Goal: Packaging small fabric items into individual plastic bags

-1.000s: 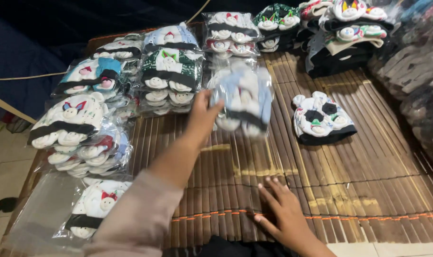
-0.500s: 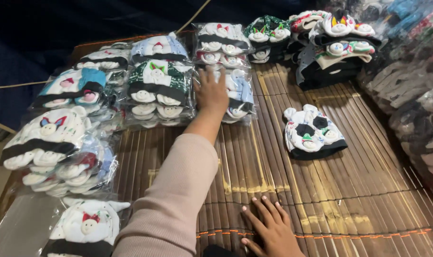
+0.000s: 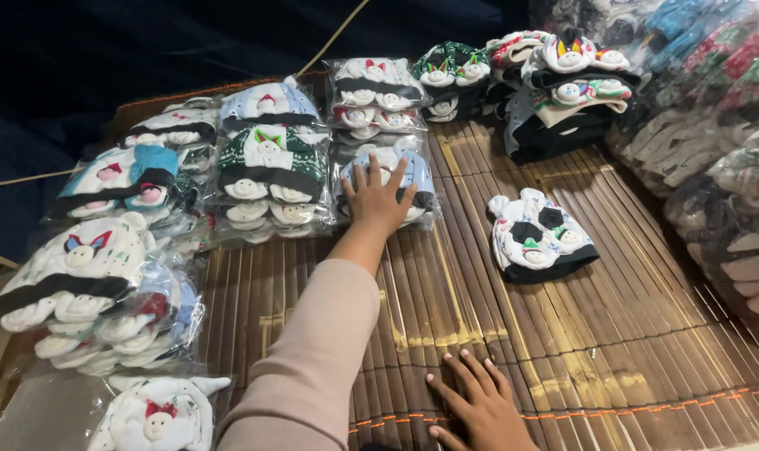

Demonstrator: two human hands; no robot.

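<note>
A: Left hand (image 3: 377, 199) out at full reach, fingers spread, palm flat on the blue pack (image 3: 388, 179); pressing it, not gripping.

B: And the right hand (image 3: 478, 403)?

A: Open too, fingers splayed on the bamboo mat (image 3: 630, 334) near the front edge; it holds nothing.

B: Where does that blue pack sit?

A: At the near end of a column of bagged caps, just behind it a white pack (image 3: 374, 102); a green pack (image 3: 269, 171) touches it on the left.

B: So how far along?

A: I'd say well on; the packs lie in rows along the far and left sides of the mat. One loose cap (image 3: 536, 237) lies unbagged to the right, apart from the rows; that looks like what is left.
</note>
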